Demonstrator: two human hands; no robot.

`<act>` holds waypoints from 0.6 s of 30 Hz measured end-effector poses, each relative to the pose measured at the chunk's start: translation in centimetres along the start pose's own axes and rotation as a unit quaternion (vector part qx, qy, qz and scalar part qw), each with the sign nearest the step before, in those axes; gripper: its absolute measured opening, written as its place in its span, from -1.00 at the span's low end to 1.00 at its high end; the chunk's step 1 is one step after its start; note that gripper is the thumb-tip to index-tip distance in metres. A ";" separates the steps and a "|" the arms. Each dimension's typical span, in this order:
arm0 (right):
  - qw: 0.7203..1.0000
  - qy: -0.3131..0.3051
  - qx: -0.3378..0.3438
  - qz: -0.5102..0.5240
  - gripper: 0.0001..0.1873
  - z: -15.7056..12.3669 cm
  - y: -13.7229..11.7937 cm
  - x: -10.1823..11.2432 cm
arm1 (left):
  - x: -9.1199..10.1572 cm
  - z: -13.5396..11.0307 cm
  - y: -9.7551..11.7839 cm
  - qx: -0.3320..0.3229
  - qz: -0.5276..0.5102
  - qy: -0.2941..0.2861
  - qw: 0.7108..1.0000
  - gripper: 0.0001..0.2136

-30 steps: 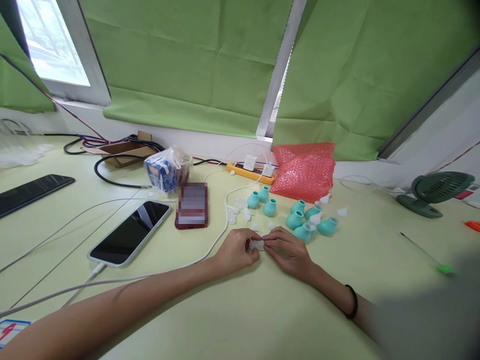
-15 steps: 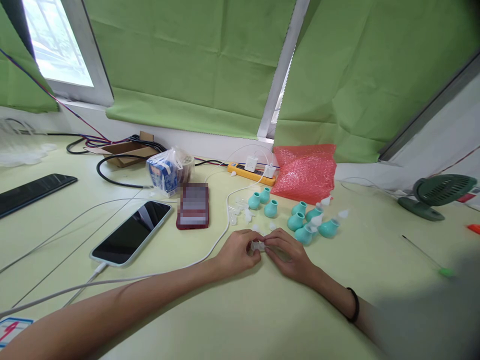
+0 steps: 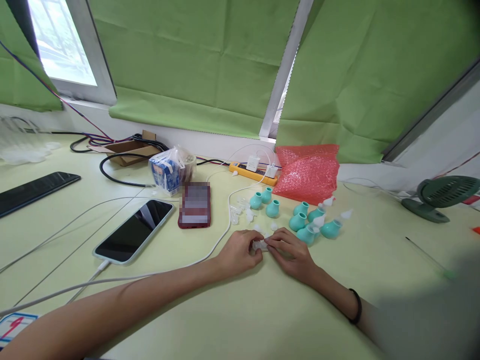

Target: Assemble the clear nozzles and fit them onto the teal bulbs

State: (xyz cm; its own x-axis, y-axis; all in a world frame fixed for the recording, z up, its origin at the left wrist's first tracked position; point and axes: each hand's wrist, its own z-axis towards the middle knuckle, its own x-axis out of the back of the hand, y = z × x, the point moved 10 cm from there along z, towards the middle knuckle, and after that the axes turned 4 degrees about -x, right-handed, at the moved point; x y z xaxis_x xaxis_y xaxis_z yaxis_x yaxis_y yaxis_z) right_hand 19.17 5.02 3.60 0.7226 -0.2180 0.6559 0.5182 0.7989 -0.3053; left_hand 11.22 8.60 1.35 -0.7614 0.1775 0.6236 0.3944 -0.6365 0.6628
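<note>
My left hand (image 3: 240,253) is closed with thumb and fingertips around a small clear plastic piece (image 3: 259,245), low over the table. From the right, my right hand (image 3: 293,256) pinches at the other end of the same piece; the fingertips hide part of it. Just beyond my hands stand several teal squeeze bulbs with open necks, such as this teal bulb (image 3: 272,209). On the right, several others carry translucent pointed tips, among them a tipped bulb (image 3: 331,229). Loose clear plastic parts (image 3: 234,215) and small white pieces (image 3: 250,215) lie left of the bulbs.
A white cable (image 3: 213,249) runs past my left forearm. Left of it lie a charging phone (image 3: 134,231) and a red-cased phone (image 3: 195,205). Behind are a yellow power strip (image 3: 243,172) and a red bubble-wrap pouch (image 3: 308,172). A screwdriver (image 3: 427,255) and green fan (image 3: 446,195) are at right.
The view has shifted slightly, moving the scene a little to the right. My hands keep nearly the same pose around the clear piece, with only slight finger movement.
</note>
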 end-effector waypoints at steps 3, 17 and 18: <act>0.999 -0.002 0.016 -0.032 -0.65 -0.2 -0.2 0.0 | 0.1 0.0 -0.1 0.009 -0.009 0.001 1.000 -0.74; 0.997 -0.044 0.015 -0.056 -0.63 -0.2 -1.0 -0.9 | -0.3 -0.2 -0.2 -0.002 -0.033 -0.001 0.999 -0.71; 0.997 -0.047 0.020 -0.061 -0.62 -0.2 -1.1 -0.9 | -0.3 -0.2 -0.2 -0.003 -0.033 -0.001 0.999 -0.70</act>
State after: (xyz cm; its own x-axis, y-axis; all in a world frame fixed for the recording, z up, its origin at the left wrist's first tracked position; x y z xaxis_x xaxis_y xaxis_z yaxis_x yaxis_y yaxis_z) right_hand 18.04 4.23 3.14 0.6084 -0.2624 0.7490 0.5794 0.7918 -0.1933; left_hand 11.27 8.52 0.97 -0.7848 0.2214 0.5789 0.3399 -0.6273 0.7007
